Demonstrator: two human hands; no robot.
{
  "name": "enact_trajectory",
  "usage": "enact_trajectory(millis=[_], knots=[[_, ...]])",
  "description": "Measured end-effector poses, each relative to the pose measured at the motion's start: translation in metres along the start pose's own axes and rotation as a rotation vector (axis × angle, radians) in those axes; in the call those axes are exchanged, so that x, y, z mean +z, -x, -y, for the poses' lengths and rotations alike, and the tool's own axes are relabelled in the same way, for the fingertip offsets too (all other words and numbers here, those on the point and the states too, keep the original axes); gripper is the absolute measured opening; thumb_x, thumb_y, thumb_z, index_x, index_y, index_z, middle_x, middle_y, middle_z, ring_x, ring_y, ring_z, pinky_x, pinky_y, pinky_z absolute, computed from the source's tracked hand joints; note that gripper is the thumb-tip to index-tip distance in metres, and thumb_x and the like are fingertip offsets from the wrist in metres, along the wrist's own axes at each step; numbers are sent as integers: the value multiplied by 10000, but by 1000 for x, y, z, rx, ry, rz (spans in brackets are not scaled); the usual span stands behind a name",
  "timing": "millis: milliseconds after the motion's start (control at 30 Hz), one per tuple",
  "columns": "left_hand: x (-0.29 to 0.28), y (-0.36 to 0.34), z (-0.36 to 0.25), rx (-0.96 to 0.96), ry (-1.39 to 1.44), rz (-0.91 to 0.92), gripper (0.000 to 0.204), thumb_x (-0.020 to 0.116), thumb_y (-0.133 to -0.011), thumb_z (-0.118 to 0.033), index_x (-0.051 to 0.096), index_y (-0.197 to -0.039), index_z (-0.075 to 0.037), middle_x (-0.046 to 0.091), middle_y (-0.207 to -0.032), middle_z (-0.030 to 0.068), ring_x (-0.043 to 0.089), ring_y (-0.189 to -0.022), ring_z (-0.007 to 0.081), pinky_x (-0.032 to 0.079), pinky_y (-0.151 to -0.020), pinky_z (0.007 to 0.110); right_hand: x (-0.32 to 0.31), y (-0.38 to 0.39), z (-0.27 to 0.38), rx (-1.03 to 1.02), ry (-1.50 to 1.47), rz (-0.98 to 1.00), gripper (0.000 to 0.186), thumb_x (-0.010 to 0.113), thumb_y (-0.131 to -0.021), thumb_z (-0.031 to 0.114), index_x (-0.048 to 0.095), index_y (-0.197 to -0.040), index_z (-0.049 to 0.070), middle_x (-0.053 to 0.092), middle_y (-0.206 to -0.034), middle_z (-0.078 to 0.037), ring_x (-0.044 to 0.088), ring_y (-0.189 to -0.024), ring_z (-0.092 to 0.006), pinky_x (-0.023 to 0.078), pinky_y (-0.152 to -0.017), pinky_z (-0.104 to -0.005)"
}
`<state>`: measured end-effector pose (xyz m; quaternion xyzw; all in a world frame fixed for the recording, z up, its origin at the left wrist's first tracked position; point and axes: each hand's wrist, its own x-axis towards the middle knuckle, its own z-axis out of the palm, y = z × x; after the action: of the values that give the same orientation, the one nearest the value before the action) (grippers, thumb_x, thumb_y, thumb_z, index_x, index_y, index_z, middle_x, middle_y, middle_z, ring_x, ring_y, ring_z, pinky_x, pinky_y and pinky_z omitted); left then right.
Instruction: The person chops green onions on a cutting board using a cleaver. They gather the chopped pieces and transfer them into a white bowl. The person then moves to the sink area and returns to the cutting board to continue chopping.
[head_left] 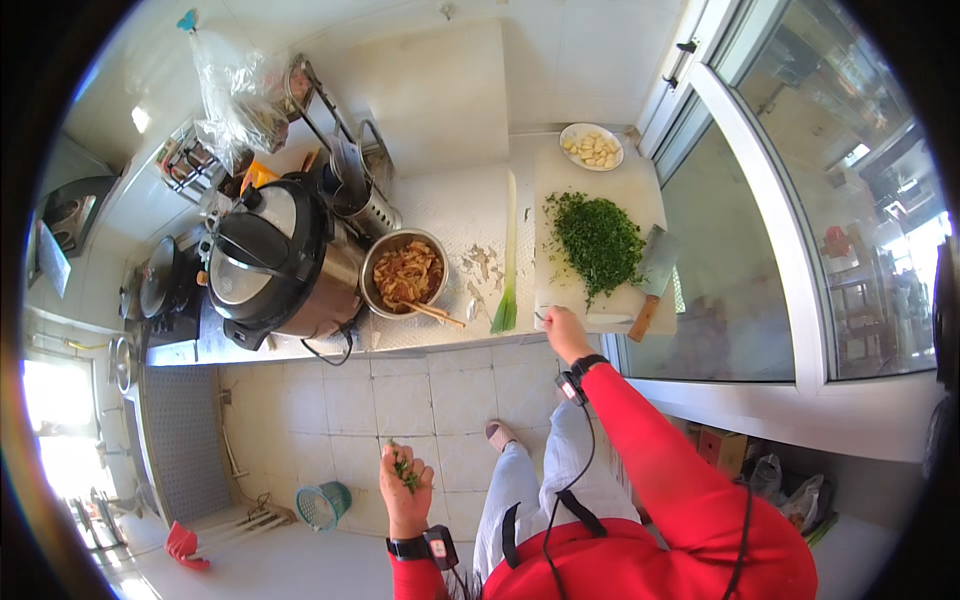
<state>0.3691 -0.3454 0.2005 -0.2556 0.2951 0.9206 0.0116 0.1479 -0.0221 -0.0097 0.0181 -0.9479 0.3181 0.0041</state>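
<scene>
My left hand (408, 500) is held low over the floor, palm up with fingers curled around a small bunch of chopped greens (405, 472). At the near left corner of the white cutting board (552, 285), my right hand (567, 334) is closed with its fingertips pressed together. What it grips there, if anything, is too small to make out. A heap of finely chopped greens (598, 240) covers the middle of the board. The cleaver (658, 262) lies at the board's right edge, wooden handle toward me. Left of the board a long green onion (510, 240) lies on the counter.
A plate of peeled garlic cloves (592, 147) stands at the board's far end. Further left are a metal bowl of sliced meat (405, 275) with chopsticks (435, 314) and a large pressure cooker (290, 265). A green basket (322, 506) stands on the floor. Glass door (710, 240) at right.
</scene>
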Motion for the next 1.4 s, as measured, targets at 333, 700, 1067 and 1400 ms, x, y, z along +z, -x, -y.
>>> enact_trajectory(millis=[333,700,1067,1400], knots=[[-17,11,-9,-57,-54,-60,271,489,-1058,-267,398,-826,-158,294,-680,-46,237,-527,77,218,-493,263,-29,-8,-52,358,40,-372,116,717,-816,149,674,-803,42,656,-886,-187,652,-839,-394,537,-743,-474],[-5,26,-21,-22,125,-94,295,487,-1066,-278,396,-819,-145,296,-681,-37,232,-527,78,223,-490,266,-41,-36,-30,254,-4,-375,96,646,-799,68,579,-865,53,630,-785,-181,636,-803,-406,504,-692,-525],[-15,70,-27,250,329,-8,217,535,-1046,-272,467,-869,-166,310,-684,-51,243,-535,76,232,-495,260,-168,-18,16,112,-639,-280,94,708,-896,51,615,-890,38,625,-721,-16,629,-653,-94,534,-572,-258],[-137,178,-5,510,528,-290,306,526,-1040,-302,436,-781,-167,308,-662,-48,303,-568,99,283,-537,280,-33,60,203,-183,-616,464,123,704,-881,20,583,-867,6,620,-776,-32,603,-655,-99,550,-604,-267]])
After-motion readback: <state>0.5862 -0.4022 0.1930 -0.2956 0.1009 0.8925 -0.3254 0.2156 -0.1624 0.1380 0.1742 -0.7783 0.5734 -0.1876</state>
